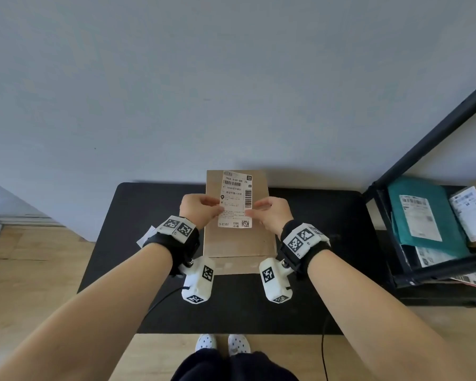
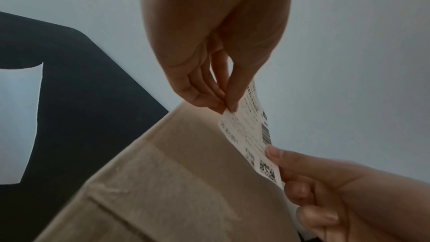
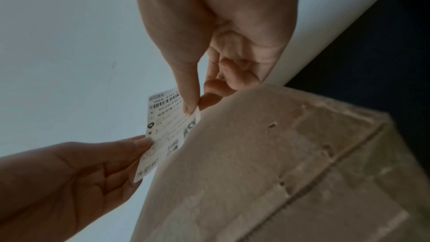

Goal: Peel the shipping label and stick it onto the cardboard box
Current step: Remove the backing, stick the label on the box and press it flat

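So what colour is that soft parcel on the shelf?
Teal green parcel, with a white printed label on it; the head view shows it best.

Hidden and unreadable parts
Label [image 1: 235,199] small print is unreadable; its side edges hide under fingers, and the box [image 1: 238,243] beneath is partly covered.

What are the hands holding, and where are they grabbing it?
Both hold the shipping label above the cardboard box: the left hand pinches its left edge, the right hand its right edge.

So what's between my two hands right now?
The shipping label, pinched at its left edge by the left hand and its right edge by the right hand, over the cardboard box; head view.
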### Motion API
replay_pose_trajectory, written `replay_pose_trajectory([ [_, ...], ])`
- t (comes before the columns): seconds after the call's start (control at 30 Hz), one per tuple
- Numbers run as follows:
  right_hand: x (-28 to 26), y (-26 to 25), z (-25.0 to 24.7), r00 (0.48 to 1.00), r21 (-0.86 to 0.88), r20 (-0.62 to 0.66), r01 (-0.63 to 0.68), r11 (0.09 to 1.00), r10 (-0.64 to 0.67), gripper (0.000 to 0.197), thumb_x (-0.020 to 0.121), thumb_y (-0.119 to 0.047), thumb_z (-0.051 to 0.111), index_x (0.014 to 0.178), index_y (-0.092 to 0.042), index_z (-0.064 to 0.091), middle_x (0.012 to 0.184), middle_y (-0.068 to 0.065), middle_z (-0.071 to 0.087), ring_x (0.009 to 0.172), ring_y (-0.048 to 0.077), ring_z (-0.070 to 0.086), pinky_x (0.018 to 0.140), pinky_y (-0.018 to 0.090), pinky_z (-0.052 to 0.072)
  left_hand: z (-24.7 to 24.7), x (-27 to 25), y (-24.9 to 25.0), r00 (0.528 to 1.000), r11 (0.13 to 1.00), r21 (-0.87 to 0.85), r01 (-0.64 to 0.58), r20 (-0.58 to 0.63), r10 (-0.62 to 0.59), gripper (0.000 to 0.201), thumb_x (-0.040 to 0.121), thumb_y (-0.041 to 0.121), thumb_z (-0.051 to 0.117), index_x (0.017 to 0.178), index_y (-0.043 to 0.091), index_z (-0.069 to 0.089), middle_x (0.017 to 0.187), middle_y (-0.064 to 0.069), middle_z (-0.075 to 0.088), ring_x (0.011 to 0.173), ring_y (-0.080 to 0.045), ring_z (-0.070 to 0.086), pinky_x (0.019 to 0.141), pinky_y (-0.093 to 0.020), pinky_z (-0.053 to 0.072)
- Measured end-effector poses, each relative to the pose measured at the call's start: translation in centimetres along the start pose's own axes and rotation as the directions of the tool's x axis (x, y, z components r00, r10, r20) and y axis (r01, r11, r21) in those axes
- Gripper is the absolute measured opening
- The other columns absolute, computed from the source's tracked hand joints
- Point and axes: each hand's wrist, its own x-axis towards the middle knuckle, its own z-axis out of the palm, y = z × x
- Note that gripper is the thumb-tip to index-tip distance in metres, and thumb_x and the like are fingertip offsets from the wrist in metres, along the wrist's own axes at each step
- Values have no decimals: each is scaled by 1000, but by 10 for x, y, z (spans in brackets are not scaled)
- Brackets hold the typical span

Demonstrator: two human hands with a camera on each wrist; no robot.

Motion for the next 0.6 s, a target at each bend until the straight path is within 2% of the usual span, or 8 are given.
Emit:
replay_pose_trajectory([
  [0.07, 0, 2, 2, 1000, -19, -12, 12, 1000, -12, 27, 70, -18, 82, 75, -25, 57, 98, 7, 69, 87, 22, 65, 87, 41, 54, 1, -1, -3, 1000, 1000, 10, 18, -14, -18, 24, 75, 7, 78, 98, 7, 71, 97, -12, 73, 93, -26, 71, 91, -39, 55],
  [0.17, 1, 4, 3, 999, -61, -30, 28, 998, -30, 26, 72, -16, 80, 79, -22, 56, 93, 4, 67, 91, 23, 66, 87, 42, 55, 3, 1, -6, 998, 999, 14, 42, -39, -41, 28, 74, 8, 79, 100, 6, 69, 97, -11, 72, 88, -24, 70, 86, -35, 57],
  [0.23, 2, 5, 5, 998, -89, -40, 36, 995, -40, 24, 73, -16, 79, 84, -18, 57, 90, 2, 65, 89, 21, 66, 85, 39, 55, 4, 1, -7, 996, 996, -39, 80, -26, -81, 23, 74, 4, 79, 93, 4, 67, 97, -15, 72, 84, -25, 71, 82, -33, 59],
  [0.3, 1, 6, 5, 998, -117, -46, 39, 992, -45, 25, 75, -17, 78, 90, -15, 59, 89, 1, 64, 86, 19, 64, 80, 34, 54, 5, 2, -7, 993, 992, -60, 112, -21, -113, 19, 73, 1, 79, 80, 9, 62, 95, -18, 72, 83, -29, 72, 82, -36, 59],
  [0.37, 1, 7, 6, 997, -142, -54, 39, 989, -48, 25, 76, -18, 77, 93, -14, 59, 89, 0, 64, 83, 16, 62, 74, 29, 51, 6, 4, -7, 992, 991, -56, 124, -23, -125, 25, 72, 0, 79, 73, 13, 58, 84, -13, 71, 81, -30, 73, 84, -40, 60],
  [0.47, -1, 8, 7, 997, -167, -58, 35, 985, -46, 24, 77, -19, 76, 93, -15, 58, 87, -2, 63, 81, 14, 62, 66, 24, 47, 7, 5, -7, 992, 992, -17, 124, -26, -124, 28, 72, 2, 80, 71, 14, 55, 72, -3, 66, 73, -26, 71, 83, -41, 60],
  [0.53, -1, 9, 8, 997, -182, -62, 30, 983, -42, 24, 77, -18, 76, 93, -16, 58, 85, -3, 63, 80, 13, 62, 61, 20, 45, 7, 5, -7, 993, 993, 25, 114, -41, -113, 29, 71, 4, 81, 70, 16, 54, 78, -6, 68, 80, -27, 73, 82, -41, 60],
  [0.6, -2, 9, 9, 997, -193, -67, 29, 981, -43, 23, 78, -18, 75, 93, -15, 58, 84, -4, 62, 79, 13, 61, 61, 20, 46, 8, 6, -7, 995, 993, 78, 94, -45, -91, 29, 69, 8, 82, 70, 18, 54, 89, -10, 72, 85, -28, 73, 83, -42, 59],
])
